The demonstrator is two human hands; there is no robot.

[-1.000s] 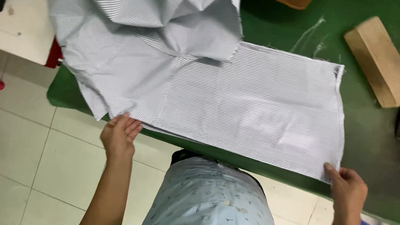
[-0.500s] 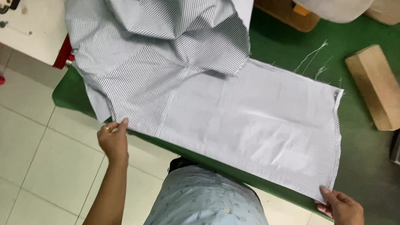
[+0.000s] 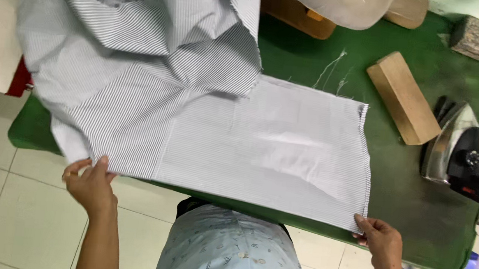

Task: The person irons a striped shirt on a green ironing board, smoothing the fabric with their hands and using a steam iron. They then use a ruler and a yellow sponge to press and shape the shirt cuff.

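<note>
The left hand (image 3: 91, 184) pinches the near left edge of the striped fabric (image 3: 262, 139), and the right hand (image 3: 381, 240) is closed on its near right corner. Compared with a second ago, both hands sit slightly nearer the body and the panel lies flatter and tauter on the green surface (image 3: 422, 187), its bunched remainder heaped at the far left. A wooden block (image 3: 404, 98) and an iron (image 3: 463, 153) stand apart to the right.

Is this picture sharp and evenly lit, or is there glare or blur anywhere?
Head view: even, soft light with faint shadows; a pale bright patch on the flat striped fabric; a sheen on the iron; both the left hand and right hand look reasonably sharp.
</note>
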